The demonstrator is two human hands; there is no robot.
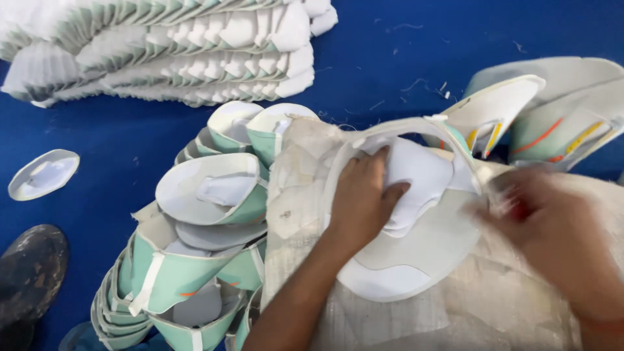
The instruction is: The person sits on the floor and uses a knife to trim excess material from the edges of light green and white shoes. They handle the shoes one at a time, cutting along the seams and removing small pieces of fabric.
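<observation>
Item: shoe upper point(416, 214), white and pale grey, lying open at centre on a beige woven sack point(481, 305) spread over the blue worktop point(377, 58).

Left hand point(361, 198): palm down, fingers narrowly curled, pressing into the upper's white inner lining, holding it flat against the sack.

Right hand point(552, 227): at 3 o'clock of the upper, blurred by motion; it appears to meet the upper's rim near the collar, but whether it grips cannot be told.

Surroundings: nested stack of mint-green and white uppers point(195, 253) at 9 o'clock, just beside the sack; long rows of folded white pieces point(169, 52) at 11 o'clock, well apart; loose white cut-out point(42, 172) at far 9 o'clock; further uppers with orange and yellow stripes point(559, 123) at 2 o'clock; dark shoe toe point(29, 273) at 8 o'clock.

Handling note: in my judgement the work goes best with the left hand keeping the lining smooth and unwrinkled while the right works along the rim, so the collar edge stays aligned and the thin material does not buckle.
</observation>
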